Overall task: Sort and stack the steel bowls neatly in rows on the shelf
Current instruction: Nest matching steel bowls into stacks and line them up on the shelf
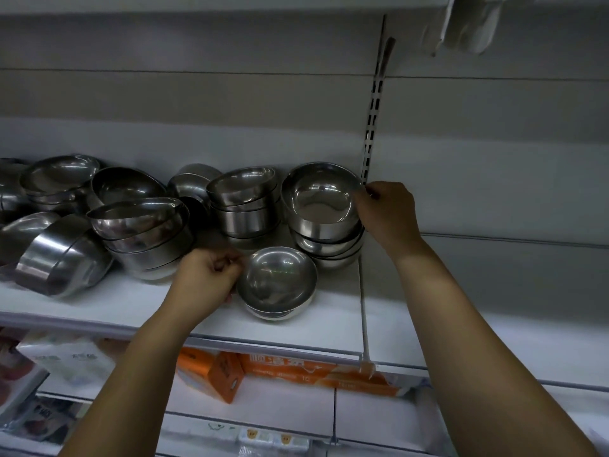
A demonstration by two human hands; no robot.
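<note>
Jumbled steel bowls [141, 225] lie on the shelf [329, 328], left of the left grip [207, 278]. It is curled beside a low stack [276, 285], and I cannot tell if it holds it. The right grip [385, 216] pinches the tilted top bowl [319, 199] by the rim.

On the shelf [329, 329], a stack of bowls [324, 232] stands just left of the right hand [387, 214]. Nested bowls [276, 283] lie just right of the left hand [207, 278], another stack [244, 212] behind it, a heap [99, 225] to its left.
</note>
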